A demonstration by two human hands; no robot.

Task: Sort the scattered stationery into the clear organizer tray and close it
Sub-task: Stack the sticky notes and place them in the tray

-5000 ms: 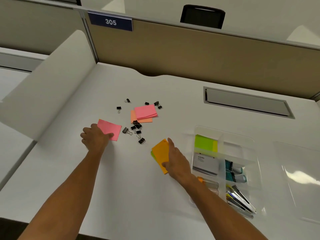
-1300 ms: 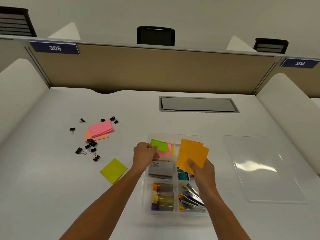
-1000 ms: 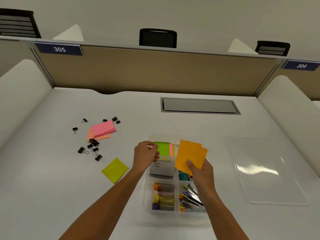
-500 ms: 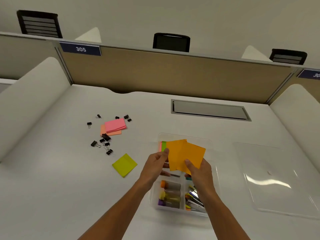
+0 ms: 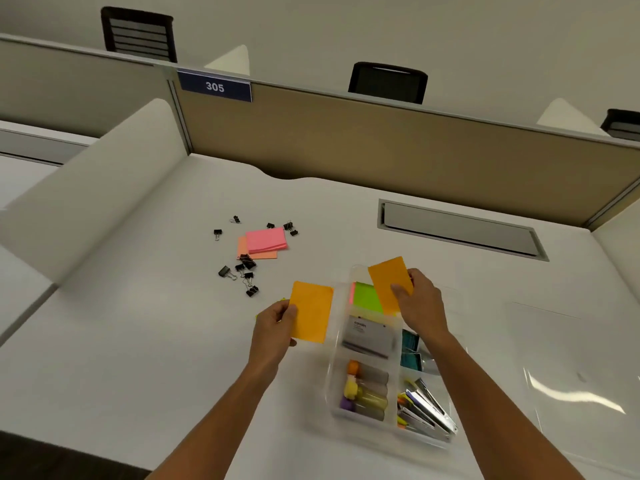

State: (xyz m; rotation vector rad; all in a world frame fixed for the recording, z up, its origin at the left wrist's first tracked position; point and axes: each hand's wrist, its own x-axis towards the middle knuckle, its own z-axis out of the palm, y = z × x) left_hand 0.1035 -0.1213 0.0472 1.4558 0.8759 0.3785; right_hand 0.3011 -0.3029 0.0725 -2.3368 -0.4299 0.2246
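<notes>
Two risks stand out to me, and I take the bigger thing first. I see the clear organizer tray (image 5: 337, 344) at about five o'clock on the white desk (image 5: 138, 341), its thin, glossy walls hard to read, so I judge a note could catch on a divider and curl. Its flat lid (image 5: 568, 368) lies apart at three o'clock, nearly invisible but for glare, and could be missed at closing. My left hand (image 5: 273, 329) pinches one matte orange sticky pad (image 5: 310, 311) outside the tray's left wall; my right hand (image 5: 417, 299) pinches the other orange pad (image 5: 389, 280) over the far compartment above the green notes (image 5: 367, 296). Loose sheets may fan or slip. At eleven o'clock lie the pink pads (image 5: 266, 239) and small black binder clips (image 5: 247, 265), easily scattered.
</notes>
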